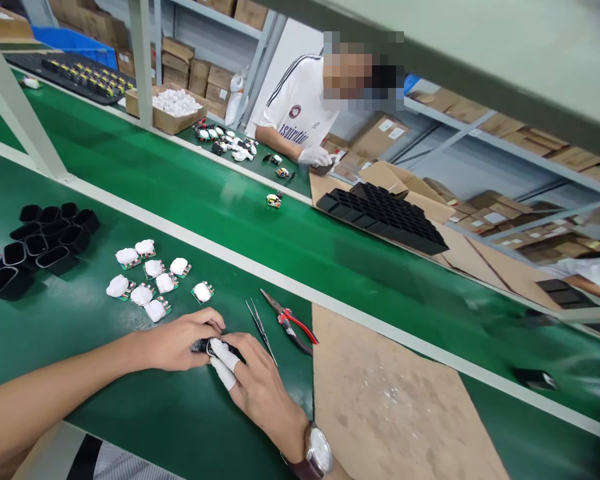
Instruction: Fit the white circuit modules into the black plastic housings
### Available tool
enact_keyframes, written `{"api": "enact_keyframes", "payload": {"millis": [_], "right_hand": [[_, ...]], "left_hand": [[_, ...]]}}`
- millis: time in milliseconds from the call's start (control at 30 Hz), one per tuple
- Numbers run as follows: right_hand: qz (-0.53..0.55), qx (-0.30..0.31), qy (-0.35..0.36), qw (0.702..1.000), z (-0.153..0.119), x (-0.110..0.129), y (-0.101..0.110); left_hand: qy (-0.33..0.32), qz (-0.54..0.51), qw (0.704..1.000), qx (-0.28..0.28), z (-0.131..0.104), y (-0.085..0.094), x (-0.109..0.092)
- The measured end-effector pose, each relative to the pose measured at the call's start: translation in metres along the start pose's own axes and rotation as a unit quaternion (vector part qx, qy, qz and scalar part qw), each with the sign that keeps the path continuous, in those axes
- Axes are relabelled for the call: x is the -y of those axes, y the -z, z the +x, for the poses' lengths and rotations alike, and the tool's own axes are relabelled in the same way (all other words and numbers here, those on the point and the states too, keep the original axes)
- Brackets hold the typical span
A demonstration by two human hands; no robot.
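Note:
Between my two hands is a small black plastic casing (200, 346), held low over the green bench, with a paler part showing at its opening. My left hand (183, 341) curls around its left end. From the other side my right hand (260, 377) grips it, white covers on two fingertips and a wristwatch (320, 450) at the wrist. Fingers hide most of the casing. Just beyond lie several small circuit boards topped with white material (155, 310). Tweezers (263, 333) and red-handled pliers (290, 321) rest to the right of my hands.
Several hollow black casings (57, 259) stand at left. A cardboard sheet (390, 400) covers the bench at right. Across the green conveyor belt (200, 193), a gloved co-worker (297, 100) handles a dark part beside rows of black casings (385, 213). A metal post (25, 100) rises at left.

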State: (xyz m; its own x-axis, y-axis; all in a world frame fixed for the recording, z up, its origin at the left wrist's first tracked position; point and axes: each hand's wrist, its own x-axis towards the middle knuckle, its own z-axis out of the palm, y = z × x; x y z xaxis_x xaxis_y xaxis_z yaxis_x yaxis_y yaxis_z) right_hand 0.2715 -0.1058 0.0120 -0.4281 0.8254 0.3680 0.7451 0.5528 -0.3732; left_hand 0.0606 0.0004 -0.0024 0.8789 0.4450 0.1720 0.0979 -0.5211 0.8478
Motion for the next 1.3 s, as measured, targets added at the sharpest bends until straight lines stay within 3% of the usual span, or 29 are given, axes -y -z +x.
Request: {"api": "enact_keyframes", "payload": {"millis": [133, 233, 333, 400, 467, 533, 667, 800, 1300], "right_hand": [[0.006, 0.024, -0.009, 1.000, -0.003, 0.001, 0.005], [0.043, -0.024, -0.063, 0.997, -0.009, -0.008, 0.008], [-0.051, -0.099, -0.135, 0.985, -0.017, -0.026, 0.005], [-0.139, -0.099, -0.150, 0.974, -0.020, -0.038, 0.002], [-0.167, -0.090, -0.139, 0.972, -0.021, -0.044, 0.001], [-0.127, -0.099, -0.118, 0.980, -0.021, -0.039, 0.005], [-0.053, -0.087, -0.087, 0.991, -0.023, -0.010, 0.023], [-0.103, -0.053, -0.061, 0.991, -0.030, 0.007, 0.030], [-0.136, -0.019, -0.023, 0.990, -0.014, 0.005, 0.026]], "left_hand": [[0.003, 0.001, 1.000, -0.004, 0.000, 0.000, 0.000], [0.022, 0.010, 1.000, 0.002, -0.001, -0.001, 0.000], [0.040, 0.027, 0.999, 0.013, -0.002, -0.001, -0.001], [0.049, 0.034, 0.998, 0.015, -0.003, -0.001, -0.001], [0.054, 0.033, 0.998, 0.009, -0.005, -0.001, 0.000], [0.053, 0.027, 0.998, -0.004, -0.007, -0.002, 0.000], [0.049, 0.016, 0.998, -0.033, -0.011, -0.003, -0.001], [0.047, 0.018, 0.998, -0.049, -0.012, -0.005, -0.002], [0.027, 0.006, 0.998, -0.062, -0.011, -0.007, 0.003]]}}
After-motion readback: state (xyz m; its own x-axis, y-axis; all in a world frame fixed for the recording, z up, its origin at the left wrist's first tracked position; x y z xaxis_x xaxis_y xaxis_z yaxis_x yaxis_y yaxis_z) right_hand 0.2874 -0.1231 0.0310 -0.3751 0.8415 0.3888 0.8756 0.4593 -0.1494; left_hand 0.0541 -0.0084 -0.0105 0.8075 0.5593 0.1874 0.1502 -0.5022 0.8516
